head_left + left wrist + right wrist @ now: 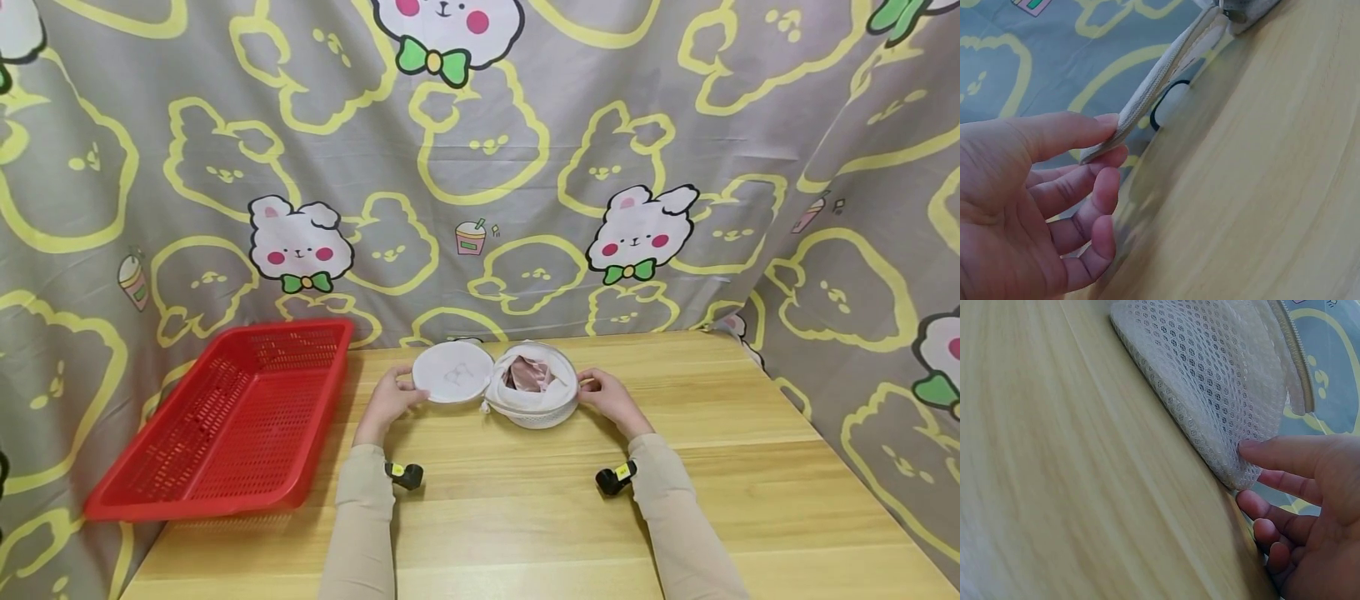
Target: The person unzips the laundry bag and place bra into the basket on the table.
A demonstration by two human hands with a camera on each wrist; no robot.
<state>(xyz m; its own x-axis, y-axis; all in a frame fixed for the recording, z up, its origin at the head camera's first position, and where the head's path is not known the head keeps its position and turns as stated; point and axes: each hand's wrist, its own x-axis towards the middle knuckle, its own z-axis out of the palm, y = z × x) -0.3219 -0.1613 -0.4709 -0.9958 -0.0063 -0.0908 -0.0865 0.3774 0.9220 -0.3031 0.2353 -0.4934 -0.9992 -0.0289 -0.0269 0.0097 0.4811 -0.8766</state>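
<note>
A round white mesh laundry bag [536, 418] with a zipper sits at the back of the table, its lid [448, 367] swung out to the left. White cloth and a shiny brownish-pink piece [528, 375] show inside the bag. My left hand [390, 402] pinches the lid's outer edge between thumb and fingers; the zippered rim [1147, 94] is seen edge-on in the left wrist view. On the other side, my right hand [611, 402] pinches the bag's right side, thumb on the mesh [1210, 381], the other fingers curled below.
A red plastic basket [251, 504] with slotted walls stands on the left of the wooden table [525, 533]. Behind the table hangs a grey curtain [487, 283] with cartoon prints, and it continues along the right side. Each wrist carries a small black camera [405, 476].
</note>
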